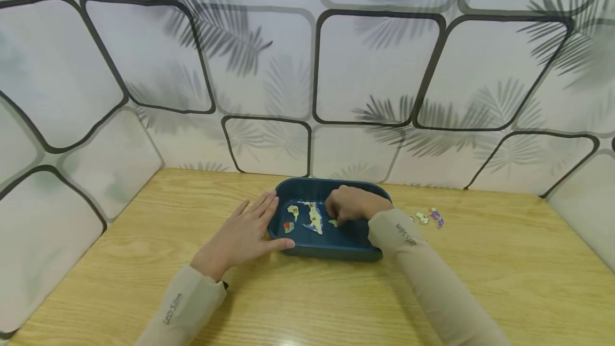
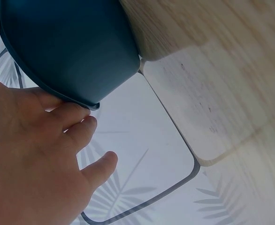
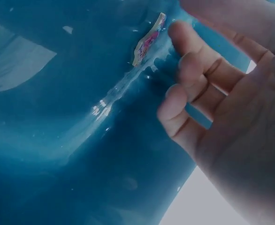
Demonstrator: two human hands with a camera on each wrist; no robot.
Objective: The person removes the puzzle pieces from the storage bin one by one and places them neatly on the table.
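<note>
A dark blue basin (image 1: pixel 326 251) stands on the table, with several small printed cut-out pieces in it. My left hand (image 1: pixel 245 239) rests at its left end, fingers stretched along the rim and thumb on the near edge; the left wrist view shows the fingertips touching the rim. Inside the basin my right hand (image 1: pixel 353 204) has its fingers curled, close to a small yellowish piece (image 1: pixel 333 222). In the right wrist view, a pink-and-white piece (image 3: pixel 149 40) lies beside those fingertips. Whether the thumb and forefinger pinch anything is hidden.
A long yellowish piece (image 1: pixel 315 218), a smaller yellowish one (image 1: pixel 293 211) and a red-green one (image 1: pixel 288 227) lie in the basin's left half. Right of the basin, a pale piece (image 1: pixel 422 218) and a purple one (image 1: pixel 436 218) lie on the wooden table (image 1: pixel 504 260). Patterned walls (image 1: pixel 269 148) enclose it.
</note>
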